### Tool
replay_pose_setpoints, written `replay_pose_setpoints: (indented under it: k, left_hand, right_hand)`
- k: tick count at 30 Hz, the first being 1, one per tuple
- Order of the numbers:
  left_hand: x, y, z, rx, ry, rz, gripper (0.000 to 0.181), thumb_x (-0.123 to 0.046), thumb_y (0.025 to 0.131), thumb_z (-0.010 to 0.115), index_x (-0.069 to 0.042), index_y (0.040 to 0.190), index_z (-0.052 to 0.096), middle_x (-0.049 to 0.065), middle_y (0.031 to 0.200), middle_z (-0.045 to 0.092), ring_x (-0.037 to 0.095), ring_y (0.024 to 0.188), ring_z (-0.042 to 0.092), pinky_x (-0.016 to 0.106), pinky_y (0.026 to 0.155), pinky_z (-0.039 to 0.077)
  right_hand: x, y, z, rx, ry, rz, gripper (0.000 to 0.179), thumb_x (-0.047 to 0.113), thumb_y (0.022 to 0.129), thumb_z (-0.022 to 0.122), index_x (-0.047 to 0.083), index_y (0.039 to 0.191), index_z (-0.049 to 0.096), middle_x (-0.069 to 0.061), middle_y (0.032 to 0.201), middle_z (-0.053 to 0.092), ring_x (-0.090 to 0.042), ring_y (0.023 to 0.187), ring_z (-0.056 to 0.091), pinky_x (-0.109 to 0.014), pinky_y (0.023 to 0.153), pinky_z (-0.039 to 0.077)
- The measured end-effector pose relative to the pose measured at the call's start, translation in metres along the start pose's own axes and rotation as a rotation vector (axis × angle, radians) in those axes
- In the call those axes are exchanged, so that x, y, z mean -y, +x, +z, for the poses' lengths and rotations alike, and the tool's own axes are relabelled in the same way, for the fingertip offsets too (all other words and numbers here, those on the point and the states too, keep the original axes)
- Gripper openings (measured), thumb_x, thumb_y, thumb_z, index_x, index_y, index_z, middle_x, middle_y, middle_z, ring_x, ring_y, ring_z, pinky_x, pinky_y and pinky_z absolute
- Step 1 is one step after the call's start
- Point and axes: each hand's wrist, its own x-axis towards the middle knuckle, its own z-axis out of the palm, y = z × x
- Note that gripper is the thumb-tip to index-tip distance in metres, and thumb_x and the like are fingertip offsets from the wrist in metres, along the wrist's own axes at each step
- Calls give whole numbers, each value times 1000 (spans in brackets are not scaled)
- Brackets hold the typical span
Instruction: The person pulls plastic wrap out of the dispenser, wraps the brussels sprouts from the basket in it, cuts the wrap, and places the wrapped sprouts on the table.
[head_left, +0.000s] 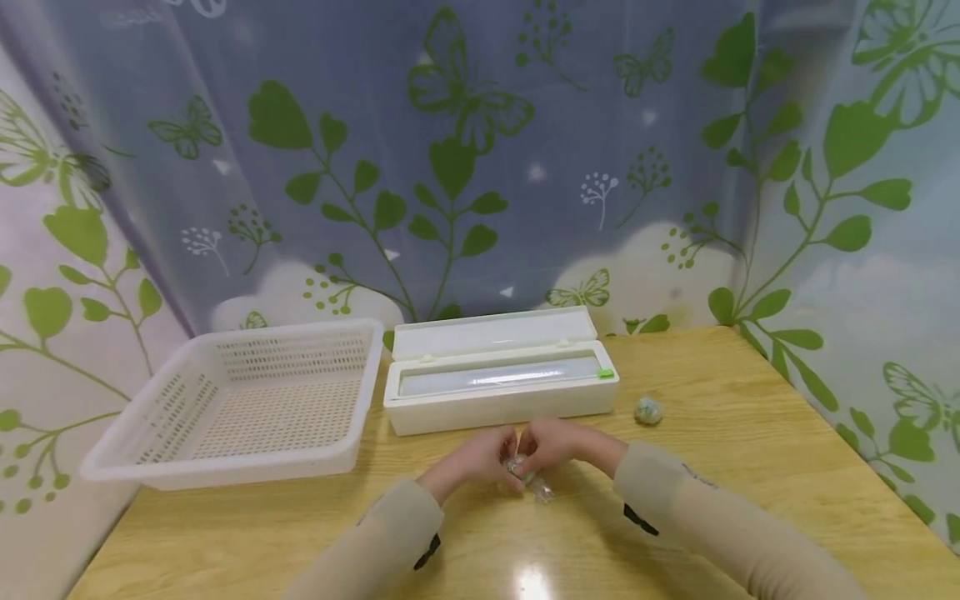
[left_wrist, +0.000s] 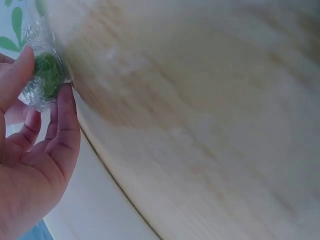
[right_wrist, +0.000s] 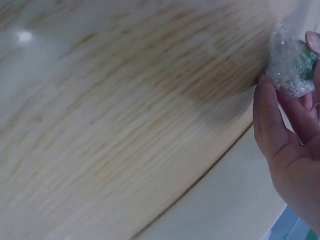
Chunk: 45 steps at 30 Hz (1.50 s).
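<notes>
A small green bundle in clear cling film (left_wrist: 48, 77) is between both hands, just in front of a long white box. My left hand (head_left: 486, 457) pinches it between thumb and fingers. From the other side, my right hand (head_left: 553, 442) holds the same bundle, its thumb and fingertips on the crinkled film (right_wrist: 287, 62). In the head view, a loose twist of film (head_left: 543, 492) sticks out below the fingers, toward the near side. The hands partly hide the bundle there.
Behind the hands stands the white cling film box (head_left: 502, 408), lid (head_left: 495, 333) raised, with a film roll (head_left: 502, 375) inside and a green slider (head_left: 605, 374) at its right end. Another wrapped ball (head_left: 648, 410) lies right of it. A white perforated basket (head_left: 225, 467) is at left.
</notes>
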Motion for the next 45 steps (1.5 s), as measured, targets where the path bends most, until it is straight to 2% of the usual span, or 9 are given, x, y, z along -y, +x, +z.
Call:
replay_pose_setpoints:
  k: [6, 9, 13, 18, 24, 28, 32, 40, 45]
  left_hand:
    - [4, -1, -3, 9, -88, -48, 36, -17, 71, 75, -3, 93, 50, 3, 76, 52, 13, 66, 48, 25, 56, 42]
    - [9, 0, -8, 0, -193, -42, 28, -15, 80, 66, 4, 96, 53, 8, 80, 57, 17, 67, 55, 28, 57, 46]
    - [14, 6, -13, -33, -250, -27, 21, -13, 86, 57, 5, 97, 56, 15, 91, 60, 20, 74, 58, 29, 63, 48]
    - [10, 16, -16, -98, -161, 18, 17, -11, 81, 64, 2, 89, 56, 11, 86, 60, 17, 74, 56, 26, 62, 48]
    - [-2, 25, -12, -168, -15, 67, 29, -14, 70, 75, -3, 85, 53, 1, 78, 52, 13, 70, 48, 24, 60, 43]
    - [-8, 28, -2, -126, -3, 49, 36, -15, 66, 78, -7, 85, 48, -1, 75, 46, 12, 67, 44, 24, 57, 39]
    - [-12, 25, 7, -116, 7, 16, 41, -15, 65, 79, -6, 86, 45, 1, 76, 45, 13, 68, 42, 25, 57, 38]
    - [-3, 1, 12, -119, 14, -66, 30, -15, 68, 76, -2, 78, 51, 0, 67, 49, 11, 60, 43, 24, 52, 39]
    - [0, -1, 8, -108, -49, -73, 29, -21, 68, 75, -5, 78, 54, -2, 67, 51, 11, 59, 44, 24, 51, 39]
  right_hand:
    - [0, 1, 3, -92, 82, 19, 12, 12, 76, 69, 0, 78, 66, 0, 70, 62, -6, 59, 47, -19, 53, 40]
    - [-2, 4, 4, -168, 120, 8, 13, 7, 75, 68, -3, 83, 66, -4, 76, 64, -7, 66, 51, -22, 59, 44]
    - [-3, 7, 1, -242, 98, -24, 17, 2, 69, 69, -4, 85, 65, -6, 79, 65, -8, 70, 54, -23, 62, 45]
    - [0, 6, -11, -230, 30, -58, 21, -3, 65, 64, -3, 86, 64, -7, 82, 64, -14, 74, 57, -23, 64, 47]
    - [0, 0, -27, -239, -37, -49, 22, 2, 78, 57, -6, 97, 60, -15, 90, 63, -26, 85, 58, -30, 69, 48]
    - [-5, -5, -24, -188, -34, -36, 18, 11, 82, 61, -2, 96, 60, -9, 88, 62, -17, 76, 56, -25, 62, 46]
    - [-4, -10, -16, -134, 29, 25, 14, 10, 83, 61, -1, 91, 59, -2, 73, 55, -10, 61, 45, -21, 51, 38]
    - [-1, -2, 9, -214, 185, 54, 10, 6, 77, 66, -2, 83, 62, 2, 69, 55, -8, 61, 46, -22, 52, 41]
    - [-3, -2, 13, -273, 198, 31, 11, 4, 74, 68, -2, 81, 61, -1, 71, 58, -11, 63, 49, -24, 53, 43]
